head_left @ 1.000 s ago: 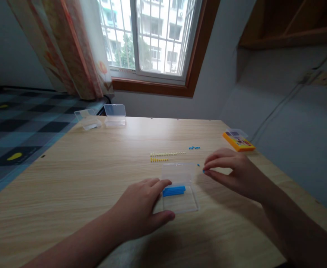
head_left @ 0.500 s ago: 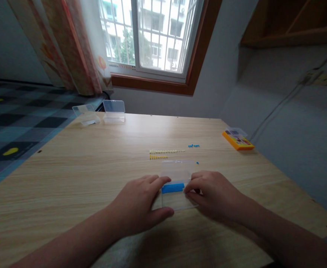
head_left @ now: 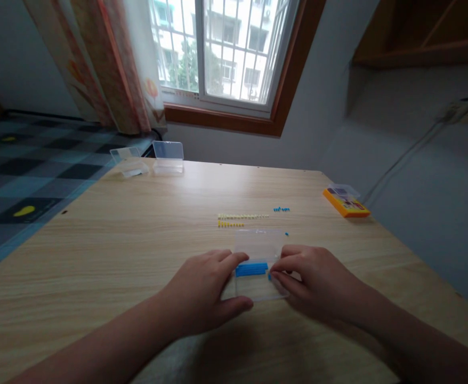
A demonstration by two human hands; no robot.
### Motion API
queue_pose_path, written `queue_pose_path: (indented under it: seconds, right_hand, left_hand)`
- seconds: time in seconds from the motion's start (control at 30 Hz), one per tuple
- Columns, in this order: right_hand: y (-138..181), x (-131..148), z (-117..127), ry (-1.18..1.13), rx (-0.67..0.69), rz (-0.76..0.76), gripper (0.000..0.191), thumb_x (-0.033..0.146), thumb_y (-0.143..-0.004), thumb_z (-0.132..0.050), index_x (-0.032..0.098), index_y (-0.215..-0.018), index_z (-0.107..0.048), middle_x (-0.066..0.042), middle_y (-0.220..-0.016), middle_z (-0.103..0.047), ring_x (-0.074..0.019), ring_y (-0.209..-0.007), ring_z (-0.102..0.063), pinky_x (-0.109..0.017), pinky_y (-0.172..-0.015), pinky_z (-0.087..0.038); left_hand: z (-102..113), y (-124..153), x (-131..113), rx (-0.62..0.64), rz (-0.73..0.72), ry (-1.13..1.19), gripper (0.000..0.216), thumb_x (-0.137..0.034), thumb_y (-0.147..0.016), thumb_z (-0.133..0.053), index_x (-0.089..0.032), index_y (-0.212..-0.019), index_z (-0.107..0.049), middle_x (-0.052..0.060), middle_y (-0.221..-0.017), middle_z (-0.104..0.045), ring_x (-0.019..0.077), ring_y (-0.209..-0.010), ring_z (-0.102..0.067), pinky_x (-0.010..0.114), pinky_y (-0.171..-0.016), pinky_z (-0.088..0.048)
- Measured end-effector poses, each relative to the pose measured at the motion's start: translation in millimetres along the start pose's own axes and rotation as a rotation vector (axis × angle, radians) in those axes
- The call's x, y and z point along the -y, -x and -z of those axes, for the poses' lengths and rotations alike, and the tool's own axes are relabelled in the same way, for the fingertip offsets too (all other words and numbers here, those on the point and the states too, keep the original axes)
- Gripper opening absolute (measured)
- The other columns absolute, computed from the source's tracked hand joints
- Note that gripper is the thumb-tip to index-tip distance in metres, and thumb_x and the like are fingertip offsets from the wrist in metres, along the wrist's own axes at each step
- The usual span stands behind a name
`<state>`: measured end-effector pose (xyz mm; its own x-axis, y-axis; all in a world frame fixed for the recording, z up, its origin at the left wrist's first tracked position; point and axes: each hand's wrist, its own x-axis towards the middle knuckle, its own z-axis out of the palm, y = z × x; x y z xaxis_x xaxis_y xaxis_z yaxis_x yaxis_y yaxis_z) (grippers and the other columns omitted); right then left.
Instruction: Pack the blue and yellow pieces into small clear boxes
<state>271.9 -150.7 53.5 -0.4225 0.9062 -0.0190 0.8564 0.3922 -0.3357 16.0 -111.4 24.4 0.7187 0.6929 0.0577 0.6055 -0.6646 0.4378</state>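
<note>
A clear plastic box [head_left: 258, 290] lies on the table before me with its lid [head_left: 257, 242] open on the far side. Inside it, several blue sticks or strips [head_left: 251, 269] lie side by side along the hinge side. My left hand [head_left: 208, 293] holds the box at its left end, index finger over the far part and thumb at the near edge. At the right end, the thumb and index finger of my right hand [head_left: 304, 274] pinch a small blue piece [head_left: 269, 276], mostly hidden by the fingertips, close to the ends of the strips.
Beyond the box are a row of pale pieces [head_left: 244, 216], a yellow row [head_left: 230, 224], several small blue pieces [head_left: 281, 209] and a single blue piece [head_left: 287, 234]. Two open clear boxes [head_left: 168, 166] stand far left; an orange case [head_left: 346, 205] lies at the right edge.
My right fingertips have drawn slightly away from the blue strips, and a blue piece now shows between them. My left hand stays on the box. The whole view has shifted slightly.
</note>
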Motion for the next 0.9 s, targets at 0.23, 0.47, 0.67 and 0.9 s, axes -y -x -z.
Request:
queue_pose_path:
  seconds: [0.23,0.47,0.67,0.9]
  right_hand:
    - [-2.0,3.7,-1.1,0.008,0.027,-0.01,0.025,0.022,-0.096,-0.058,0.022,-0.081,-0.077,0.0,-0.078,-0.066,-0.0108,-0.069,-0.059,-0.024,-0.065,-0.035]
    - [-0.7,-1.0,-2.0,0.003,-0.005,0.005,0.024,0.024,-0.098,-0.057,0.026,-0.094,-0.08,-0.001,-0.081,-0.068,-0.0119,-0.071,-0.061,-0.025,-0.066,-0.036]
    - [-1.8,0.4,0.5,0.016,0.017,-0.012,0.025,0.023,-0.096,-0.057,0.024,-0.084,-0.079,0.0,-0.077,-0.067,-0.0116,-0.069,-0.06,-0.026,-0.064,-0.034]
    - [-3.6,2.8,-1.6,0.019,0.039,-0.032,0.025,0.021,-0.095,-0.057,0.021,-0.078,-0.076,0.0,-0.076,-0.066,-0.0102,-0.066,-0.057,-0.025,-0.062,-0.03]
  left_hand:
    - [-1.2,-0.8,-0.4,0.002,0.004,-0.005,0.062,-0.049,-0.083,-0.073,-0.022,-0.137,-0.057,0.011,-0.125,-0.069,0.0336,-0.112,-0.067,0.05,-0.096,-0.054]
    - [1.0,0.9,-0.7,0.013,0.004,0.001,0.061,-0.049,-0.083,-0.073,-0.022,-0.135,-0.058,0.011,-0.122,-0.07,0.0342,-0.11,-0.067,0.051,-0.095,-0.055]
    - [0.3,0.5,-1.3,-0.012,0.002,-0.004,0.063,-0.048,-0.082,-0.074,-0.022,-0.137,-0.058,0.011,-0.123,-0.07,0.0344,-0.111,-0.068,0.051,-0.095,-0.054]
    - [-0.3,-1.1,-1.0,0.002,0.005,-0.005,0.062,-0.048,-0.083,-0.074,-0.022,-0.136,-0.058,0.011,-0.123,-0.07,0.0347,-0.111,-0.067,0.051,-0.095,-0.054]
